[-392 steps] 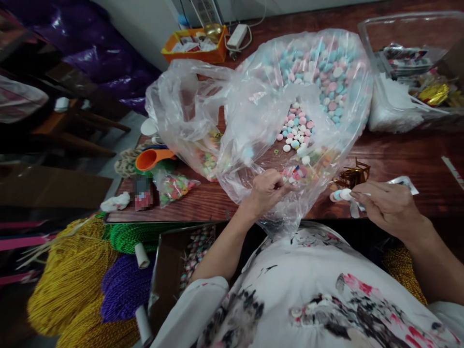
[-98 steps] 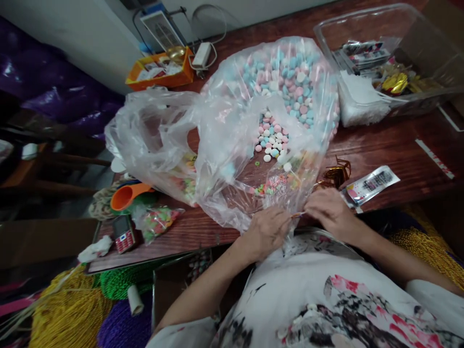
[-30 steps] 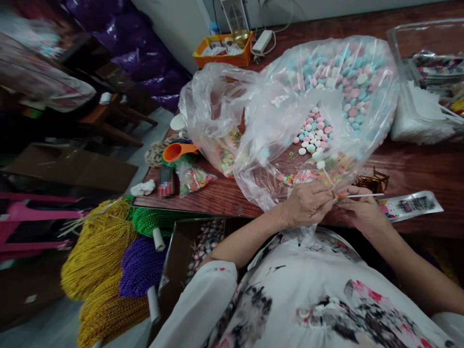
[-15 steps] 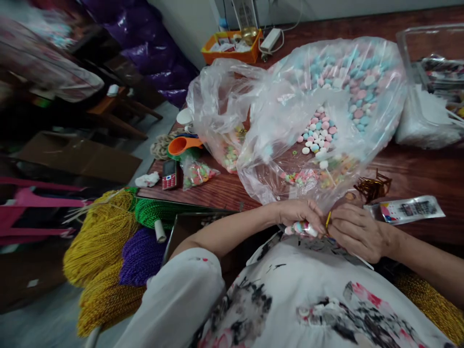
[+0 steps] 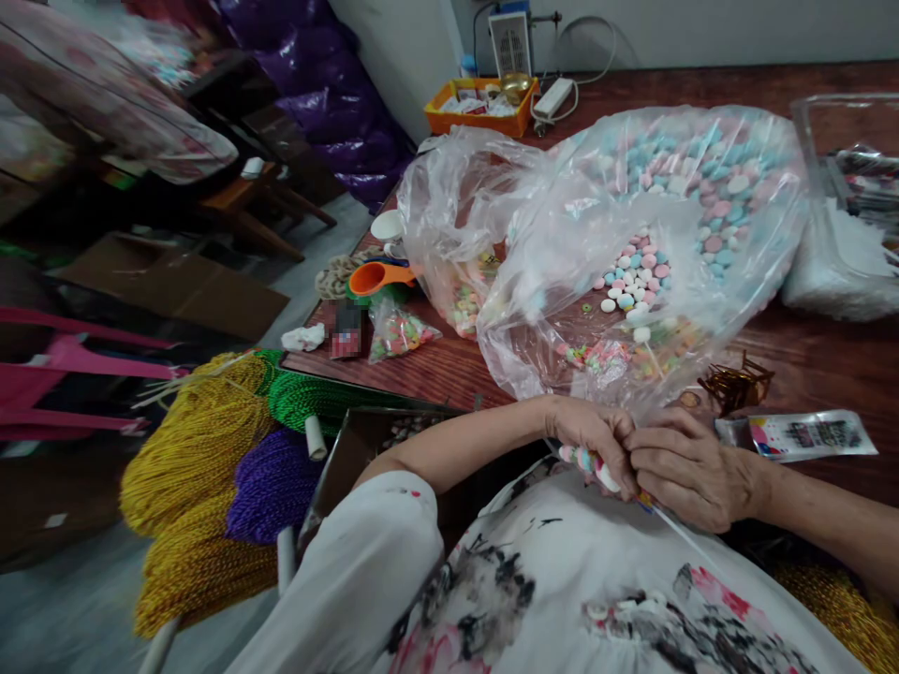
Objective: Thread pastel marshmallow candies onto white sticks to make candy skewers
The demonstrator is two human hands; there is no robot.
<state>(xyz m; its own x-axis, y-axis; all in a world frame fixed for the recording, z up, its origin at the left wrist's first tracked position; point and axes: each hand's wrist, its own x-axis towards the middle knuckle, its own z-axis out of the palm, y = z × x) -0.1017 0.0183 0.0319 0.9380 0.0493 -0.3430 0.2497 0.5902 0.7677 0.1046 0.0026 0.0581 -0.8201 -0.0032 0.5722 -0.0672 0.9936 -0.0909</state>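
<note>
Low in front of my body, my left hand (image 5: 596, 438) is closed on a small clear bag of candies (image 5: 588, 465), which are pink, blue and white. My right hand (image 5: 688, 468) meets it, fingers pinched together at the gathered end of the bag. A speck of yellow from a twist tie (image 5: 643, 503) shows under the fingertips; the rest of it is hidden. From beneath the right hand a thin white stick (image 5: 685, 535) slants down over the shirt. Several gold twist ties (image 5: 737, 384) lie just beyond, beside a printed silver packet (image 5: 811, 435).
Large clear bags hold pastel candies (image 5: 716, 211). To their left are a small candy bag (image 5: 399, 332), an orange scoop (image 5: 375, 277) and a blurred-out phone (image 5: 346, 329). A clear plastic bin (image 5: 818, 281) stands right. Yellow cord bundles (image 5: 200, 440) hang left; another person's sleeve (image 5: 161, 122) is behind.
My hands have drawn closer together, the right one now over the yellow tie that stood up between them. The white stick shows more. The whole view has shifted slightly.
</note>
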